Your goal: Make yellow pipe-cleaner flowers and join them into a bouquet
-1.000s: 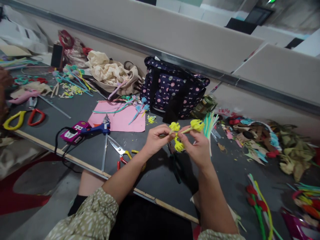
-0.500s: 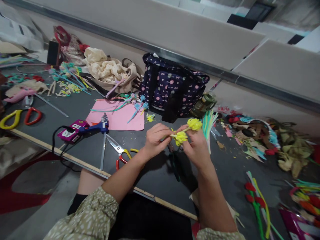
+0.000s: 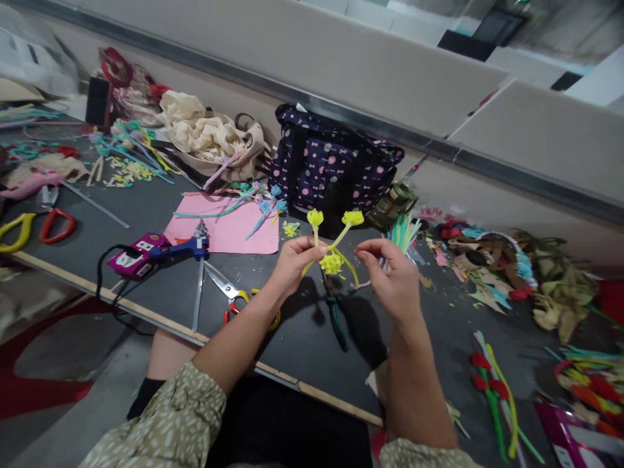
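Note:
My left hand [image 3: 291,263] pinches the stems of three yellow pipe-cleaner flowers [image 3: 332,262] above the dark table [image 3: 146,214]. Two blooms stand up above the fingers and one hangs lower between my hands. My right hand [image 3: 392,279] is just right of them, fingers curled, thumb and forefinger close to a thin stem end; whether it grips it is unclear. Green-handled pliers [image 3: 335,317] lie on the table right below my hands.
Scissors [image 3: 229,291] and a blue glue gun [image 3: 182,248] lie left of my hands beside a pink sheet [image 3: 229,231]. A dotted navy bag [image 3: 331,170] stands behind. Pipe cleaners and craft scraps [image 3: 502,273] cover the right side; red and yellow scissors [image 3: 39,226] lie far left.
The flowers have been gathered into my left hand and now fan upward. My right hand has drawn away to the right, off the blooms.

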The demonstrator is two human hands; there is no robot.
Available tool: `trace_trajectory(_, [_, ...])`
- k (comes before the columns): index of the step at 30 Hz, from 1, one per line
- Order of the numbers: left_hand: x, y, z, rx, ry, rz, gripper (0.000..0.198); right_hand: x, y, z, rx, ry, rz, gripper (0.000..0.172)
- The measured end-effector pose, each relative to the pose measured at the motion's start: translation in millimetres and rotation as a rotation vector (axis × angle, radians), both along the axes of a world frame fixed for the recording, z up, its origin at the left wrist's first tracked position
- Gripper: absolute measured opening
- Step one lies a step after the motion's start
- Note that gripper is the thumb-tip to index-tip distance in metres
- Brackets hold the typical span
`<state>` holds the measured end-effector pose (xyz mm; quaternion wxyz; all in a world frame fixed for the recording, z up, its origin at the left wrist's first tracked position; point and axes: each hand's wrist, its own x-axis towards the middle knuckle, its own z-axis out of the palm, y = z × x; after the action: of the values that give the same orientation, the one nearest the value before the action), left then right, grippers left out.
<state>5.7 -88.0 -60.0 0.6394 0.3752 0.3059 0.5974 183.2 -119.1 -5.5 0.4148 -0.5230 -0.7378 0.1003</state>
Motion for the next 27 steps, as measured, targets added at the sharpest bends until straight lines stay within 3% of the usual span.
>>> trace_trajectory(4, [-2.6, 4.1, -1.4, -0.097, -0.12, -0.143, 0.023, -2.0, 1.2, 0.8, 0.048, -0.065, 0.042, 0.01])
trace_trajectory(8, [-3.0, 4.2, -3.0, -0.085, -0.134, -0.214, 0.023, -11.6, 1.7, -2.1, -0.023, -0.08, 0.14, 0.01])
trace_trajectory(14, [-4.7, 2.2, 0.3, -0.116, -0.118, -0.294, 0.028, -10.0, 2.3, -2.5, 0.012, -0.135, 0.107, 0.012])
trace_trajectory(20, [-4.2, 1.4, -2.0, -0.049, -0.024, -0.305, 0.026, -5.0, 2.9, -1.2, 0.14, -0.364, 0.106, 0.011])
trace_trajectory(27, [-1.9, 3.5, -7.2, -0.09, -0.019, -0.245, 0.028, -9.4, 0.9, 1.7, 0.175, -0.472, 0.082, 0.012])
